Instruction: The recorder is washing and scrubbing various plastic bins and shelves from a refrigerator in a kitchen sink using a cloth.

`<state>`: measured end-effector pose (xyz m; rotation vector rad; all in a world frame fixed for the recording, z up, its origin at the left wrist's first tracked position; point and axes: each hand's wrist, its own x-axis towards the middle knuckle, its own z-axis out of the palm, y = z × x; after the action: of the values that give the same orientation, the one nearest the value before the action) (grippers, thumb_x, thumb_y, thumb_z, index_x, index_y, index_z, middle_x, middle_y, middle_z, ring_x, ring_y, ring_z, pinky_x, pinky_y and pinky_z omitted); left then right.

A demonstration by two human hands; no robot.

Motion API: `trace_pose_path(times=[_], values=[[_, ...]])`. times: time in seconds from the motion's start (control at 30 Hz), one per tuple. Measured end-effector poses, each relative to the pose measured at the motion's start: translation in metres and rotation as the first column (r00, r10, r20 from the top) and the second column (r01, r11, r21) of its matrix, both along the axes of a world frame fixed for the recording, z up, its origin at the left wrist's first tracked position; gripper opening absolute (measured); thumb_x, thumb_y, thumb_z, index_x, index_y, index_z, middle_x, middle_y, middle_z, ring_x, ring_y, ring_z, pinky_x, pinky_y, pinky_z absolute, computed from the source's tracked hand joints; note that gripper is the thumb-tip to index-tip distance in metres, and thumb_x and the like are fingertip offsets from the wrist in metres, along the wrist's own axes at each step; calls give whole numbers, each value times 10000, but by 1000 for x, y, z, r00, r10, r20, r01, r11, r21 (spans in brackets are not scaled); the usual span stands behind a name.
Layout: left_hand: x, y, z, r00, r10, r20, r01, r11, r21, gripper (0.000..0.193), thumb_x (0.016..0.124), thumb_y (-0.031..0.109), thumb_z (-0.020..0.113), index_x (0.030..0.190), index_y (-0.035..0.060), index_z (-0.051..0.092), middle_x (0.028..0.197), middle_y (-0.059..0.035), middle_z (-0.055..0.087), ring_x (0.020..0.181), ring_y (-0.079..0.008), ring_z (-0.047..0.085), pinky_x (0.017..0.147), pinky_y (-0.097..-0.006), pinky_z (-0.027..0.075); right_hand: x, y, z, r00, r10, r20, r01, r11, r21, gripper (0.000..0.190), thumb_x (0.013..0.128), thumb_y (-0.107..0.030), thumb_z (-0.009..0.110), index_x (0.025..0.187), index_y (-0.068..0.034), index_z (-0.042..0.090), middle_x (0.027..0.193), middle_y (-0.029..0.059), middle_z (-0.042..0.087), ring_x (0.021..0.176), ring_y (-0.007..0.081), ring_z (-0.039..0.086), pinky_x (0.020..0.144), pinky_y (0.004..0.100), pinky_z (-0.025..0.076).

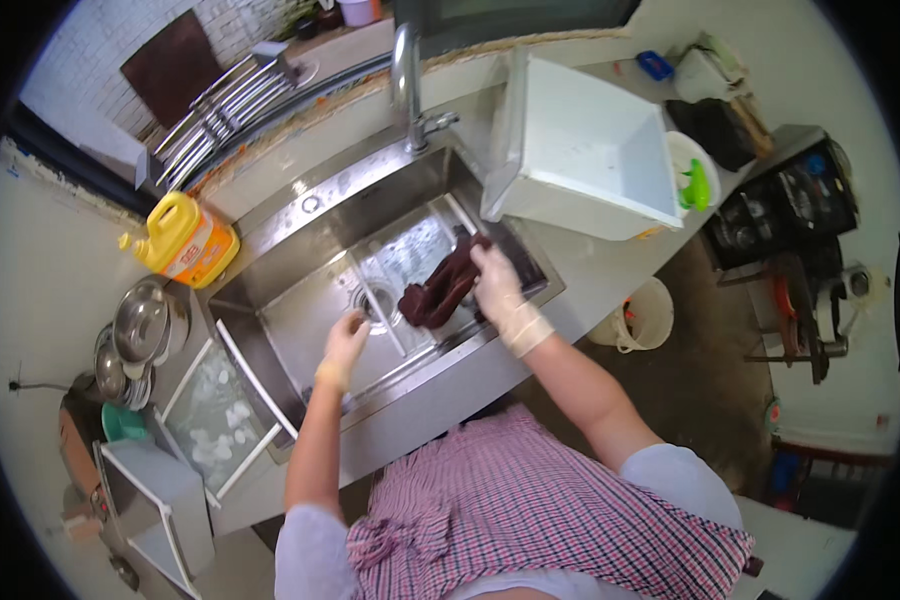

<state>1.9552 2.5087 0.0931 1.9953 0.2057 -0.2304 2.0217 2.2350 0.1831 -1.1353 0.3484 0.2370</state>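
In a thin pale glove, my right hand grips a dark maroon cloth over the right part of a stainless steel sink. Below the cloth lies a wet clear shelf panel with pale edge strips, partly covered by the cloth. My left hand, gloved as well, hovers over the front of the basin near the drain. Its fingers are loosely curved and slightly apart, with nothing seen in them. A chrome faucet rises behind the sink.
A large white plastic bin lies tipped right of the sink. Left stand a yellow jug, steel bowls and a white-edged glass shelf overlapping the rim. Another clear-and-white bin sits front left. A white bucket stands on the floor.
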Motion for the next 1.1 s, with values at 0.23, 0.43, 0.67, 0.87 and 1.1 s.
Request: trace_pose_path(times=[0.23,0.43,0.67,0.87,1.1], values=[[36,-51,-144,754,307,-580,-340,939,56,381,723,190,610,1036,-20,554,979,-124,599,873,-234,568,743,-321,443,10,-24,7,963,138,231,-165,981,100,376,831,-29,477,1200,27,429,1132,73,511,1035,158,478,919,275,345],[31,-41,-212,784,376,-494,-299,926,230,329,760,183,604,1047,31,551,900,-102,607,767,-213,572,657,-327,447,4,-30,-16,983,172,66,-179,974,137,381,803,24,454,1183,32,446,1142,80,513,1049,168,483,925,288,355],[41,-66,-155,652,282,-704,-612,743,-269,291,872,322,481,1011,66,480,903,-117,587,723,-249,602,573,-405,489,22,-9,1,936,278,218,-289,957,23,322,820,-54,497,1136,6,488,1101,92,533,967,176,512,872,289,385],[47,-80,-57,806,414,-424,-575,717,-394,169,915,190,399,978,36,429,747,-109,583,540,-188,590,450,-267,499,51,37,-87,328,940,90,-346,208,-915,309,793,-307,557,1029,-109,580,1191,62,486,1220,313,309,970,582,103],[0,-41,-70,749,473,-463,-643,685,-341,180,911,177,431,910,21,521,689,-8,545,530,-84,485,456,-242,417,94,76,-151,-204,967,150,40,162,-986,295,757,-324,552,1028,-207,545,1191,14,457,1120,260,394,857,497,325]])
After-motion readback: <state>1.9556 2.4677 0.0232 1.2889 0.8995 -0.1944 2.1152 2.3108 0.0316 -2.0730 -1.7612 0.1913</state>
